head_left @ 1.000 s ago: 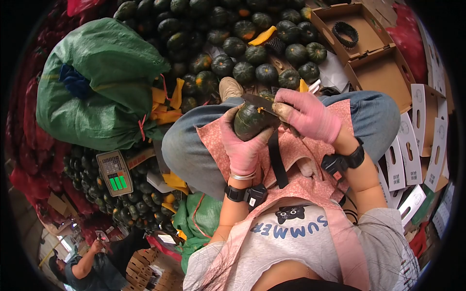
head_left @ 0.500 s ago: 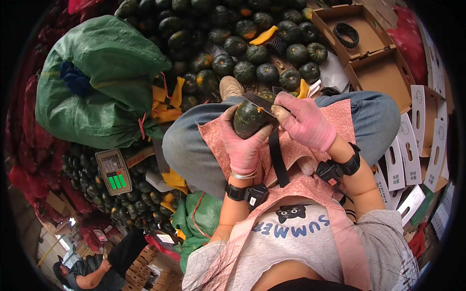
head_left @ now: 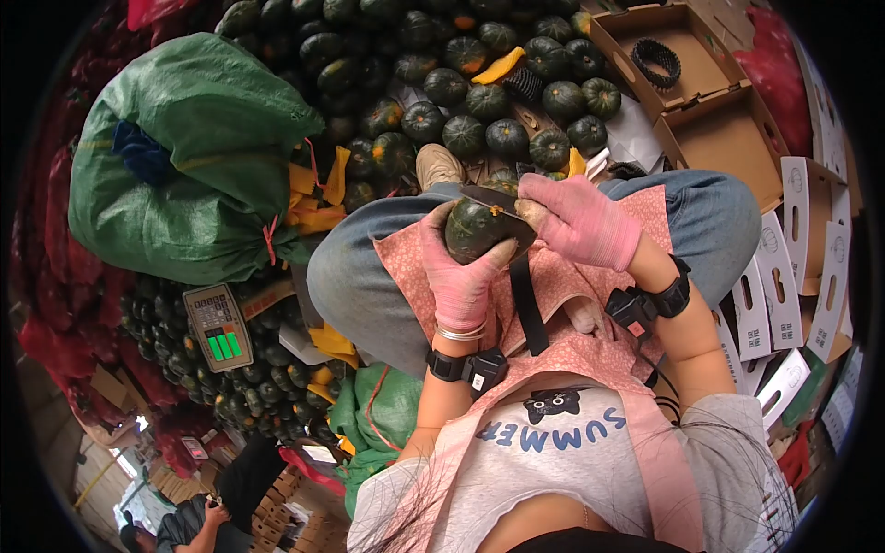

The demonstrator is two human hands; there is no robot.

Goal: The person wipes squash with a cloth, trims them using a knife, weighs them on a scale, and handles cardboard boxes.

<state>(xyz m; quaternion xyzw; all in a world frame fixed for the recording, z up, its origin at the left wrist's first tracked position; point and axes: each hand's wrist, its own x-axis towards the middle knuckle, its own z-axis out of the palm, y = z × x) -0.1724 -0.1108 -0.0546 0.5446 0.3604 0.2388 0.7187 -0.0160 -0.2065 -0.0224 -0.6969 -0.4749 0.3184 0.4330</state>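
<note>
While the left hand, pink-gloved, wraps its fingers and thumb round a dark green squash, the right hand, likewise gloved, grips a knife, blade across the squash. Forearms: converging above the lap. Squash: over a pink apron. Surroundings: heaped squashes, green sack, lit scale, cardboard box, brown, open.
</note>
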